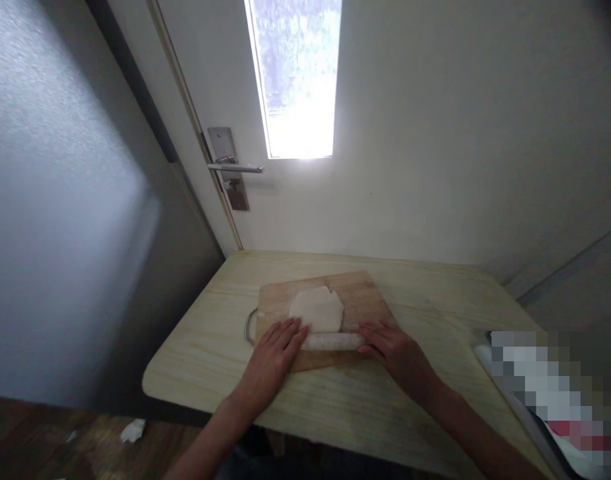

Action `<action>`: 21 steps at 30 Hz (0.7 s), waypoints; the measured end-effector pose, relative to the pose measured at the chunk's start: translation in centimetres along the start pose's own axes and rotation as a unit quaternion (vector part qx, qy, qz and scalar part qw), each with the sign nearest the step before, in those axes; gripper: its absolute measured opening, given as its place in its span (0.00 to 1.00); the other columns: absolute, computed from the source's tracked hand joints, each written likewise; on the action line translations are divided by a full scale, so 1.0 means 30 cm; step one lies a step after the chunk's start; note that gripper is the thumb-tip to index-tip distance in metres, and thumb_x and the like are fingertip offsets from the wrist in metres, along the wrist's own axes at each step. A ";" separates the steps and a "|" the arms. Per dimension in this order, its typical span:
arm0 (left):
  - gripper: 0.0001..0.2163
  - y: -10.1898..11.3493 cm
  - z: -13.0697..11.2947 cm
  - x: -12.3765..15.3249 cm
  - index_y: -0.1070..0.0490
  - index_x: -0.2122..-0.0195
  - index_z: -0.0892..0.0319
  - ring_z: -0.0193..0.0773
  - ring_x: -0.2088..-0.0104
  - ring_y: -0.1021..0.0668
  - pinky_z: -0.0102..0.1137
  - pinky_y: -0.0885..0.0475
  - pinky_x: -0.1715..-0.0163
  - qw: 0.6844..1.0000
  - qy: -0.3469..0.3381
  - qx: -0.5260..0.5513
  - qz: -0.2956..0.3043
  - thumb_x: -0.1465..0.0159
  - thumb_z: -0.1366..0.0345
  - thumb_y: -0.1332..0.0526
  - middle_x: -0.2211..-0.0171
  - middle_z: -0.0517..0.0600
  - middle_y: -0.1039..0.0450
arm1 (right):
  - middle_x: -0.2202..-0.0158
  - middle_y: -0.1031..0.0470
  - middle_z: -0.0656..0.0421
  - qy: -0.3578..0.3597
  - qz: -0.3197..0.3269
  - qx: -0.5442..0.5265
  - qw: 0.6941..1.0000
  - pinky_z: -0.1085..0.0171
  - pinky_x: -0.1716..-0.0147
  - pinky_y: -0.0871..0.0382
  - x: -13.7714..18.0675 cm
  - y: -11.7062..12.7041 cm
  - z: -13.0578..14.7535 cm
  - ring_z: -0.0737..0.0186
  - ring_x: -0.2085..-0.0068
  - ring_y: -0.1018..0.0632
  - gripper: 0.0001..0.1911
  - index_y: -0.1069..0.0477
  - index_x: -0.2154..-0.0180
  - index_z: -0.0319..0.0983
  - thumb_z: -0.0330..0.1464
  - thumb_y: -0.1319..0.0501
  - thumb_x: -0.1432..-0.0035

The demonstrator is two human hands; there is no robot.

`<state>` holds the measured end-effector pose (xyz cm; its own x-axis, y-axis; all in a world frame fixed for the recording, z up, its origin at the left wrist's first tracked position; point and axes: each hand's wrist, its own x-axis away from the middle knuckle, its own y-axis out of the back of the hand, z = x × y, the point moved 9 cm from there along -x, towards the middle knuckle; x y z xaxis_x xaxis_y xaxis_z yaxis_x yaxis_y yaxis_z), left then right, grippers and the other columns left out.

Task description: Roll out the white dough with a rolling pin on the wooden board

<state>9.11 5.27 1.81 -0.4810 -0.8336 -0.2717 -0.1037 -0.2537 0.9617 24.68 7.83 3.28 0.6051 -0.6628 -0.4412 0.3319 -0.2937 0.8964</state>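
A flat round of pale dough lies on a wooden cutting board on the table. A pale rolling pin lies across the board at the dough's near edge. My left hand rests flat on the pin's left end, fingers stretched out. My right hand lies flat on the pin's right end, fingers extended too. Both palms press down on the pin without wrapping round it.
The light wooden table stands against a white door with a metal lever handle and a bright narrow window. A metal handle sticks out at the board's left. A blurred-out patch lies at the table's right.
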 end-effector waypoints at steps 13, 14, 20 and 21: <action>0.14 0.025 0.139 -0.060 0.38 0.53 0.57 0.38 0.51 0.35 0.36 0.39 0.52 0.996 -0.052 0.061 0.035 0.40 0.68 0.51 0.53 0.52 0.36 | 0.60 0.28 0.50 0.004 -0.019 0.064 0.998 0.57 0.61 0.32 -0.022 -0.032 0.171 0.56 0.59 0.28 0.09 0.31 0.65 0.35 0.30 0.43 0.49; 0.13 0.026 0.140 -0.054 0.37 0.54 0.58 0.39 0.53 0.33 0.36 0.38 0.54 0.997 -0.045 0.044 0.042 0.40 0.69 0.50 0.54 0.52 0.34 | 0.61 0.28 0.50 0.003 -0.008 0.079 0.997 0.57 0.63 0.32 -0.028 -0.040 0.178 0.55 0.61 0.28 0.08 0.31 0.65 0.35 0.30 0.43 0.50; 0.07 0.054 0.106 -0.029 0.36 0.63 0.59 0.40 0.62 0.30 0.36 0.36 0.61 0.995 -0.025 -0.030 0.095 0.39 0.67 0.52 0.65 0.51 0.32 | 0.65 0.29 0.53 0.020 0.049 0.103 0.993 0.60 0.68 0.34 -0.086 -0.051 0.114 0.58 0.65 0.29 0.07 0.33 0.66 0.37 0.26 0.47 0.48; 0.07 0.068 0.103 -0.037 0.37 0.64 0.59 0.40 0.63 0.30 0.36 0.36 0.62 0.994 -0.016 -0.033 0.099 0.39 0.66 0.52 0.65 0.51 0.32 | 0.64 0.30 0.53 0.030 0.060 0.097 0.993 0.60 0.68 0.34 -0.107 -0.046 0.089 0.58 0.65 0.29 0.07 0.33 0.65 0.37 0.26 0.46 0.48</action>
<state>6.75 7.21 4.18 -0.5137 -0.8547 -0.0748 0.0532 -0.1188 0.9915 20.34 8.52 3.59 0.6761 -0.6606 -0.3264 0.1117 -0.3460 0.9316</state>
